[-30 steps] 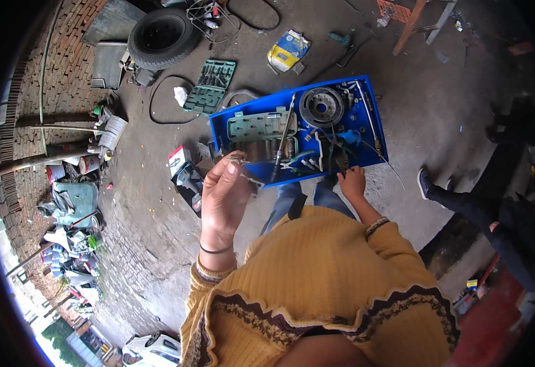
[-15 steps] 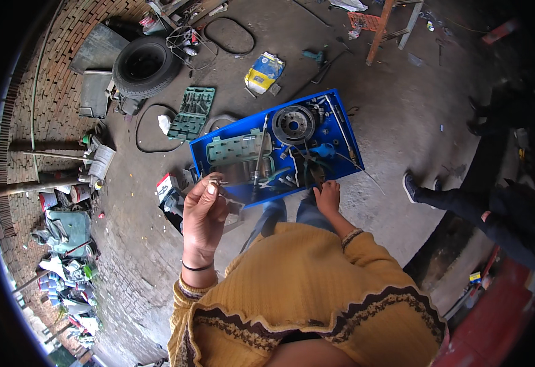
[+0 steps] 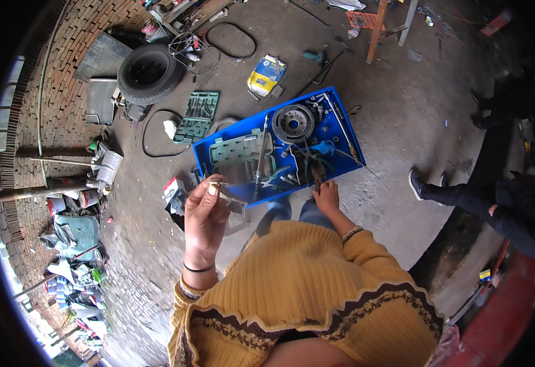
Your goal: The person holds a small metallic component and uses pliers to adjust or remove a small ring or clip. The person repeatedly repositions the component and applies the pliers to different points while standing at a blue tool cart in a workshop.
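Note:
My left hand (image 3: pixel 204 220) is raised in front of me and pinches a small thin metal part (image 3: pixel 216 183) between thumb and fingertips. My right hand (image 3: pixel 327 197) reaches down to the near edge of a blue tray (image 3: pixel 340 129) on the ground and grips a dark tool there among pliers and loose parts. The tray also holds a round metal pulley (image 3: pixel 293 122), a grey-green socket holder (image 3: pixel 237 148) and a long rod. My yellow sweater fills the lower middle.
A black tyre (image 3: pixel 147 73) lies at the upper left beside a green socket case (image 3: pixel 197 115) and a black cable loop. A yellow bag (image 3: pixel 265 74) lies beyond the tray. Another person's legs and shoe (image 3: pixel 415 183) are at the right. Brick wall and clutter line the left.
The view has shifted, so the tray and tyre sit lower and further left. My left hand stays raised with the small part. My right hand stays at the tray's near edge.

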Demonstrator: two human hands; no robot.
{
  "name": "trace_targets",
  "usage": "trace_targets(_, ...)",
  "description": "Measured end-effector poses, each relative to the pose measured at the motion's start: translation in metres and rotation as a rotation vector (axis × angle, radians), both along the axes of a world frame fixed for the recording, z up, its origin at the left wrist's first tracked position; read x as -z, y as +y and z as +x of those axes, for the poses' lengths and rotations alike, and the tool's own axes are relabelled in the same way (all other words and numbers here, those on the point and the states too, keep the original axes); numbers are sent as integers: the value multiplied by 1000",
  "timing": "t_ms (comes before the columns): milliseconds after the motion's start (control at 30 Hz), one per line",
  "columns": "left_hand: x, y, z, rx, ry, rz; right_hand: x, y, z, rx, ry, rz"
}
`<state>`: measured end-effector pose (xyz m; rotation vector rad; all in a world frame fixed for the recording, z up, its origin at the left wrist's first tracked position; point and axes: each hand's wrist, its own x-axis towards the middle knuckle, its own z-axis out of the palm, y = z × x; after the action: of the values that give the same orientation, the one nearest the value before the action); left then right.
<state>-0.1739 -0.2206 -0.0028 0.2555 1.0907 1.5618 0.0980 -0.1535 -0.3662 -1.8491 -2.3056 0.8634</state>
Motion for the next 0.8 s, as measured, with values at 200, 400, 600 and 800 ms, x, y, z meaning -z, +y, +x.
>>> trace_targets(200, -2, -9, -1, -46, -39, 52, -2, 13, 3, -41, -42, -127)
trace_targets(400, 3, -19, -3, -191, -10, 12, 10, 24, 3, -1, 177, -98)
trace_targets(600, 5, -26, -13, -163, -14, 42, 9, 48, -22, 178, 399, -133)
trace_targets(800, 26, 6, -15, 53, -123, -48, -3, 53, 33, 418, 490, -138)
